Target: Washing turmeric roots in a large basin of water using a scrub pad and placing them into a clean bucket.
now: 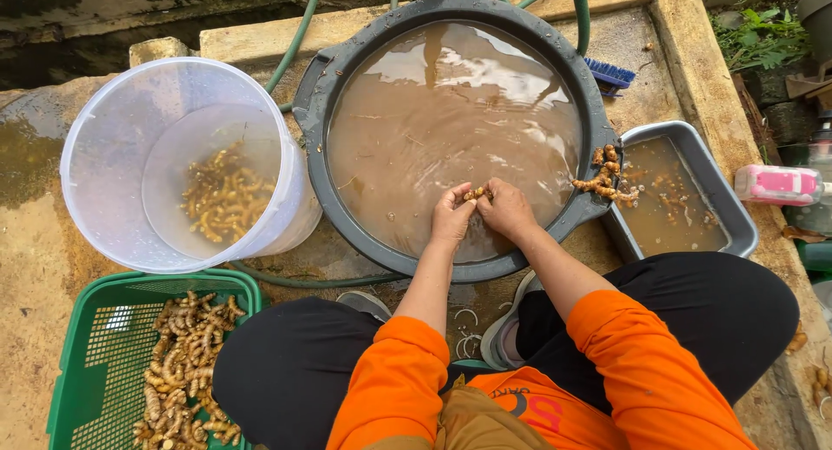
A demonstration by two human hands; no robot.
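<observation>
Over the muddy water of a big grey basin [321, 86], my left hand [451, 218] and my right hand [505, 209] together grip a small knobbly yellow-brown root [477, 193] between the fingertips. A pile of the same roots [604, 177] rests on the basin's right rim. A clear plastic bucket [113, 129] at the left, tilted toward me, holds more roots [224, 194]. At the lower left, a green basket [95, 346] carries a heap of roots [182, 363].
A grey rectangular tray [728, 212] of murky water and root bits sits right of the basin. A blue brush [611, 73] lies behind it, a green hose [299, 38] curls around the basin, and a pink object [777, 185] lies at the right. I squat on wet concrete.
</observation>
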